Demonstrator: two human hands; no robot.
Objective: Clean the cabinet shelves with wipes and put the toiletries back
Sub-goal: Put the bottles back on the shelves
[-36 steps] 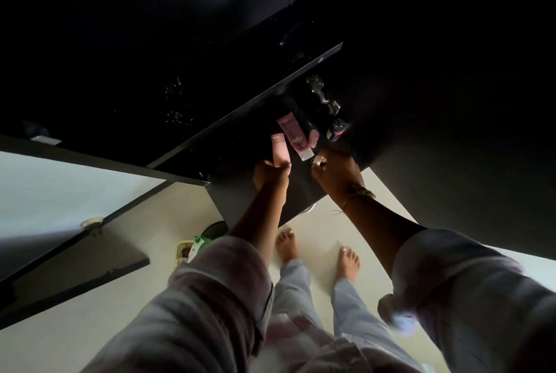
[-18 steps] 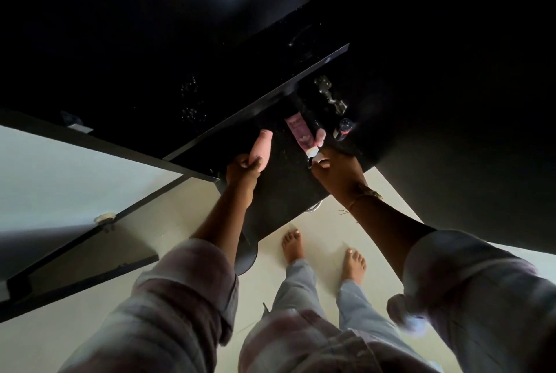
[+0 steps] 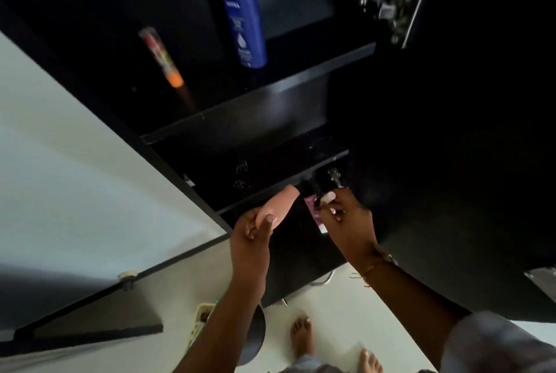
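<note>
Left hand [image 3: 252, 232] grips a pink bottle [image 3: 278, 207], fingers curled round its lower end, thumb across the front. The bottle is tilted, its top touching the front edge of the lower shelf [image 3: 267, 175]. Right hand [image 3: 350, 223] is just beside it, fingertips pinching a purple tube [image 3: 311, 207] at the right end of that shelf; most of the tube is hidden behind the fingers. A bracelet [image 3: 377, 262] is on the right wrist.

On the upper shelf [image 3: 255, 103] stands a blue Nivea bottle [image 3: 243, 11], and left of it, well apart, an orange-capped tube [image 3: 162, 56]. The cabinet interior is black and very dark, so the shelf surfaces are hard to read. A metal hinge [image 3: 391, 4] is at top right and a smaller hinge [image 3: 335, 175] sits just above the right hand.

An open dark door panel [image 3: 451, 222] fills the right side. A white wall [image 3: 75, 177] is on the left. Bare feet [image 3: 302, 338] on a pale floor, and a dark round thing [image 3: 255, 333] beside the left forearm.
</note>
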